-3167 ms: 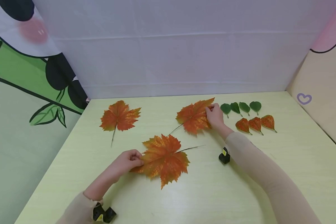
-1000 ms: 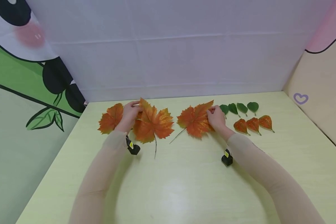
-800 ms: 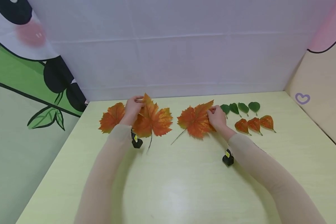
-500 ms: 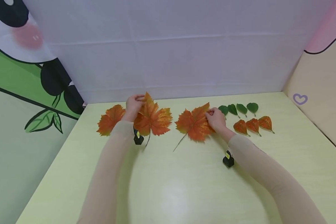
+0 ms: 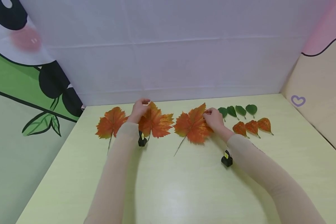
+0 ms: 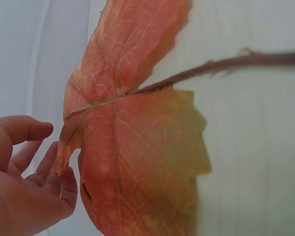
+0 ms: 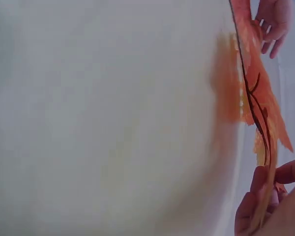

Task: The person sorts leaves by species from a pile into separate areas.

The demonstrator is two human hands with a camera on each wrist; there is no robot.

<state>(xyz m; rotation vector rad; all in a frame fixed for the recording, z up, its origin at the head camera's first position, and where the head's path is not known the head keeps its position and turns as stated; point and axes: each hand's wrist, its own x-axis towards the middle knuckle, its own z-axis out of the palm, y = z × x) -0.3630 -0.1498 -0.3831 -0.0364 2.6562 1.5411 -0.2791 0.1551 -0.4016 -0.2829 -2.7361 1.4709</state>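
Note:
Three large orange maple leaves lie in a row near the back of the table. My left hand (image 5: 141, 109) is at the upper left of the middle maple leaf (image 5: 156, 123). In the left wrist view its thumb and fingers (image 6: 27, 128) stand apart, and the leaf's tip hangs by the fingers without being pinched. My right hand (image 5: 214, 119) pinches the right edge of the right maple leaf (image 5: 191, 126); the right wrist view shows this leaf edge-on, raised off the table, between thumb and fingers. The left maple leaf (image 5: 109, 123) lies beside my left wrist, its stem toward me.
Several small green leaves (image 5: 240, 110) line up at the back right. In front of them lie three small orange husk-like pieces (image 5: 252, 127). A pale cloth wall (image 5: 179, 68) rises behind the table (image 5: 184, 189). Both wrists carry black cameras (image 5: 226, 160).
My left hand has carried the middle maple leaf from the front to the back row, turning its stem toward me, and has let go. The right leaf has turned slightly in my right hand.

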